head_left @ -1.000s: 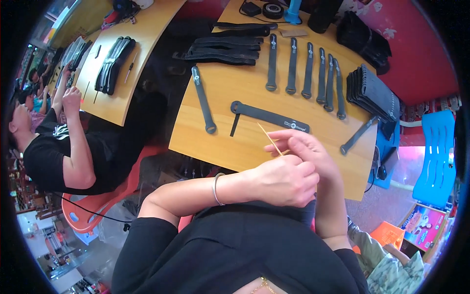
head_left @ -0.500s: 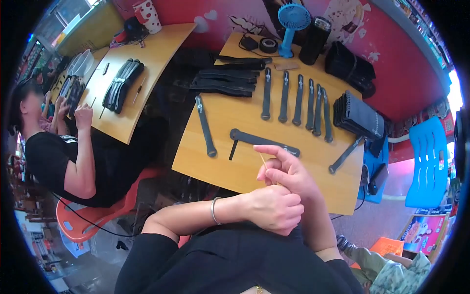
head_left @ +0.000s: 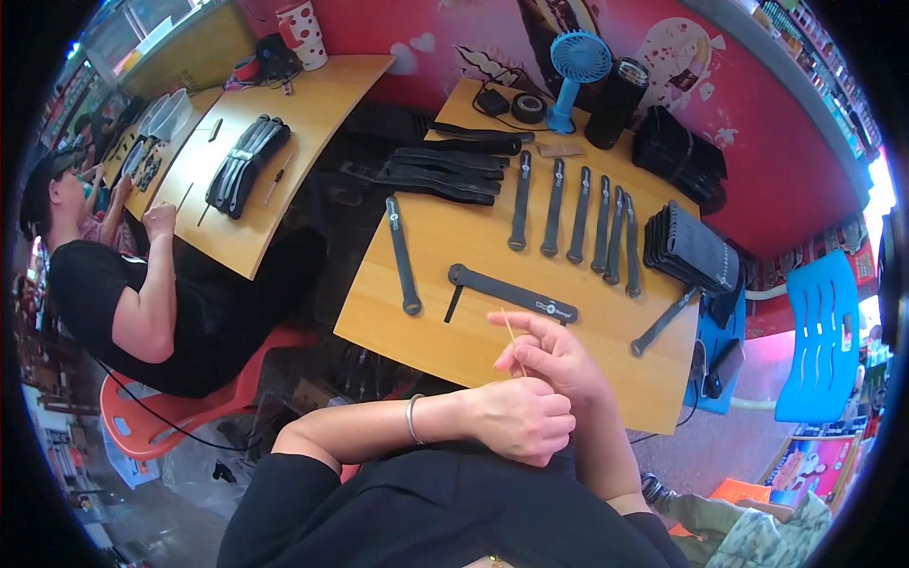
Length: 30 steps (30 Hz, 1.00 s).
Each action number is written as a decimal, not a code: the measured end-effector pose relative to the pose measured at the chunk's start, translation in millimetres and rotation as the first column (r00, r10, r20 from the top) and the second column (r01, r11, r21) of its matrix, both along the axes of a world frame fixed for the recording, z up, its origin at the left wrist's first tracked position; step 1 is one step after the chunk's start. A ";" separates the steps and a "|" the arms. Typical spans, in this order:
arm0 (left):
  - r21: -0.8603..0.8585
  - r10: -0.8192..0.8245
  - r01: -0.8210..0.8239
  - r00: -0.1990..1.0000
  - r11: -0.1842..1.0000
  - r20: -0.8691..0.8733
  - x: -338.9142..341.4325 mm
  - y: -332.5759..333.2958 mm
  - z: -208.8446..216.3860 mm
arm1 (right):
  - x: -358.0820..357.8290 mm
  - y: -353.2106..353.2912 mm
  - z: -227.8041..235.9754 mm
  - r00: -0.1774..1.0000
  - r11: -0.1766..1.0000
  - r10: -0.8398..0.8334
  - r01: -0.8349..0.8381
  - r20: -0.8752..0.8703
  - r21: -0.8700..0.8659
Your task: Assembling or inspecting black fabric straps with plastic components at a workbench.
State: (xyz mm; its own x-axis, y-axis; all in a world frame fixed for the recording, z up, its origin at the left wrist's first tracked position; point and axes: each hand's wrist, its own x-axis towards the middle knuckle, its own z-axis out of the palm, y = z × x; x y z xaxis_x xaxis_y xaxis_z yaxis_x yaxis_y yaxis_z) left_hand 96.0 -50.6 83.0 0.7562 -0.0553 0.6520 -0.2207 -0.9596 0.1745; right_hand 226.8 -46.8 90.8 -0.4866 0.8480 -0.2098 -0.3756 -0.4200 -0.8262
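Note:
My right hand (head_left: 554, 360) pinches a thin light-coloured stick (head_left: 511, 331) between thumb and fingers, its index finger stretched out to the left. Just below, my left hand (head_left: 524, 421) is closed in a fist close against the right wrist. The stick's lower end runs down towards this fist, and whatever the fist holds is hidden. On the table beyond my hands lies a dark grey strap (head_left: 511, 292) with a rounded end and a pale print. A narrow black strip (head_left: 454, 304) sticks out from under its left end.
Several similar straps (head_left: 557, 208) lie in a row on the wooden table (head_left: 398, 331), with stacks of black straps (head_left: 445, 170) behind. A blue fan (head_left: 568, 80), black bottle (head_left: 617, 102) and folded dark pouches (head_left: 691, 248) stand around. At left, another person (head_left: 123, 293) sits at a second table.
The view has shifted a little, so the table and straps appear slightly lower. My hands stay together in nearly the same pose, with the stick still in the right fingers.

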 end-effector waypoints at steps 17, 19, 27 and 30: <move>-0.197 0.345 -0.349 0.937 0.916 -0.053 -20.0 25.0 -27.8 | 132.7 -50.9 -42.5 0.426 0.541 -0.835 0.753 0.349 0.375; -0.213 0.393 -0.399 0.917 0.892 -0.071 -28.4 28.5 -37.6 | 146.6 -58.1 -40.9 0.337 0.465 -0.878 0.767 0.339 0.442; -0.297 0.557 -0.577 0.816 0.761 -0.155 -43.2 36.1 -58.2 | 182.9 -69.3 -33.9 0.215 0.420 -0.881 0.764 0.421 0.489; -0.313 0.573 -0.593 0.803 0.742 -0.163 -39.3 38.0 -62.5 | 188.5 -68.7 -33.4 0.218 0.384 -0.899 0.810 0.380 0.444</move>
State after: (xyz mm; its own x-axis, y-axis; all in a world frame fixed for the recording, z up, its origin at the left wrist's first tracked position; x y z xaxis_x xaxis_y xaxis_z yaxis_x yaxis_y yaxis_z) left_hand 56.8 -12.6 20.5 0.6015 0.6195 0.5045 0.3816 -0.7775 0.4998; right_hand 415.3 -115.5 57.4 0.6951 0.7186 0.0217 0.0287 0.0024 -0.9996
